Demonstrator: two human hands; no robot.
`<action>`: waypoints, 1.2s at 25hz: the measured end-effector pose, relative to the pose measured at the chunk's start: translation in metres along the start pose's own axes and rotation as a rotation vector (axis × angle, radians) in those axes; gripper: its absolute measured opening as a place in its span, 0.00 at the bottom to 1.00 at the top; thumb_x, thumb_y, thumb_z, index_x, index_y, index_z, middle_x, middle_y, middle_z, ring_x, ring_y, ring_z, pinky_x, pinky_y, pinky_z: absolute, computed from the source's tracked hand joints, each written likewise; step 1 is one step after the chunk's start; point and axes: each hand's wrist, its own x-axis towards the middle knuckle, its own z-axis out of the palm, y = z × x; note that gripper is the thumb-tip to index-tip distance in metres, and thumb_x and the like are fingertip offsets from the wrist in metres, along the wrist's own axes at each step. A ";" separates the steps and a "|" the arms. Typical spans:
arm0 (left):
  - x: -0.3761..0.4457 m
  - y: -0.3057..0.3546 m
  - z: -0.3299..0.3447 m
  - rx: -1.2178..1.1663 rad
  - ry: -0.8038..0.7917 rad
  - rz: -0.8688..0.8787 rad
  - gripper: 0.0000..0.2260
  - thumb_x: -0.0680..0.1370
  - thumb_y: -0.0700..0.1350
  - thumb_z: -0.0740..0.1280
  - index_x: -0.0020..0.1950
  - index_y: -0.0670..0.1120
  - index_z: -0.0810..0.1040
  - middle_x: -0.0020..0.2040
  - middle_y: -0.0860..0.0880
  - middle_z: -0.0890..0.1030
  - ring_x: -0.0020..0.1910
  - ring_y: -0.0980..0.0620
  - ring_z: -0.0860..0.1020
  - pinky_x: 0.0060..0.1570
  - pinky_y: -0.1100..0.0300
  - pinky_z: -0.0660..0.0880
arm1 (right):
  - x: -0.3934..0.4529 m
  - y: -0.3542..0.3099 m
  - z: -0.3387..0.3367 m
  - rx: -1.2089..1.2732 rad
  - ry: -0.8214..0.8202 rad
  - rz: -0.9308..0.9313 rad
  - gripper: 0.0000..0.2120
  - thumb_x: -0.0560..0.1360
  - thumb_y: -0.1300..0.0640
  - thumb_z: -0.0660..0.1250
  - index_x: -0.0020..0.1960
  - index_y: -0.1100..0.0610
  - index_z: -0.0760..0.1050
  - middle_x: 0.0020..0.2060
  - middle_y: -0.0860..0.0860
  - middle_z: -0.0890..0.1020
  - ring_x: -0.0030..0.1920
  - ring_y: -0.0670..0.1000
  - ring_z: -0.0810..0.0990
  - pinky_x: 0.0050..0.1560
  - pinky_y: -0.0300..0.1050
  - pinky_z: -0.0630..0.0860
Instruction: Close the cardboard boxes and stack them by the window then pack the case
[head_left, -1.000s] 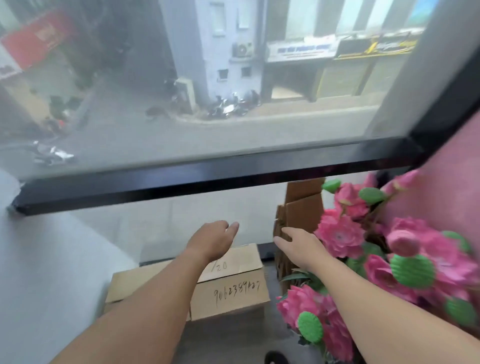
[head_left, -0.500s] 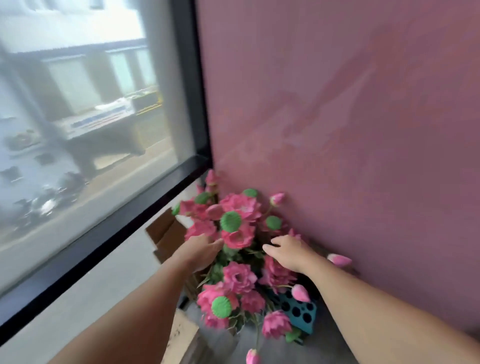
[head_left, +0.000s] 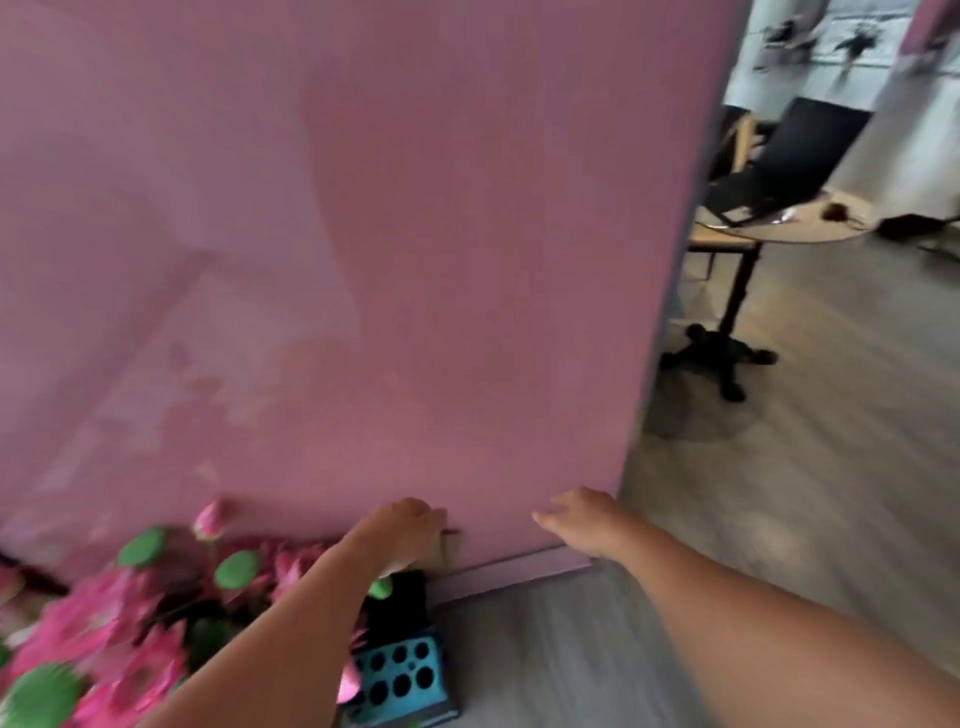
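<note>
While swinging right, away from the window, loses sight of the cardboard boxes seen on the floor below the glass a second ago: none plainly in view now, and no case either. Leaves only a tan sliver (head_left: 451, 552), perhaps a cardboard flap, low against the pink wall (head_left: 363, 260) and just beside the left hand (head_left: 402, 530). Shows that hand knuckles-up with fingers curled under; cannot tell whether gripping the sliver or anything else. Shows the right hand (head_left: 584, 522) near the wall's outer corner, fingers (head_left: 550, 517) loosely spread and holding nothing.

Outward from there: pink lotus flowers (head_left: 130, 649) with green pods, now pushed to the lower left instead of the middle, blurred by the turn. Just beside them, on the floor (head_left: 571, 649), a blue perforated crate (head_left: 402, 675) under the left forearm. Past the wall's corner, well apart, a round tabletop (head_left: 779, 228) bearing an open laptop (head_left: 779, 156).

Judging from the turn: stacking by the window probably done or paused, and attention moving on, either to a further box behind the flowers or toward wherever the case lies. Calls for finding that next thing first.
</note>
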 end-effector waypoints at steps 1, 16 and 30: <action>0.014 0.033 -0.001 0.004 -0.006 0.025 0.11 0.82 0.49 0.64 0.64 0.54 0.76 0.70 0.46 0.74 0.68 0.44 0.73 0.64 0.55 0.71 | 0.005 0.029 -0.019 0.022 0.025 0.026 0.29 0.77 0.35 0.60 0.64 0.58 0.79 0.65 0.56 0.80 0.65 0.58 0.77 0.64 0.47 0.73; 0.220 0.455 0.071 0.101 -0.333 0.635 0.19 0.81 0.59 0.59 0.50 0.45 0.80 0.55 0.42 0.82 0.51 0.44 0.80 0.41 0.61 0.73 | -0.011 0.316 -0.219 0.341 0.369 0.626 0.26 0.80 0.37 0.59 0.64 0.56 0.78 0.64 0.55 0.79 0.67 0.56 0.75 0.54 0.42 0.68; 0.386 0.834 0.135 0.226 -0.475 0.827 0.19 0.78 0.65 0.60 0.48 0.50 0.78 0.42 0.56 0.76 0.44 0.54 0.75 0.50 0.56 0.71 | 0.046 0.538 -0.442 0.463 0.587 0.730 0.28 0.82 0.40 0.58 0.66 0.62 0.78 0.65 0.60 0.79 0.66 0.59 0.76 0.61 0.45 0.71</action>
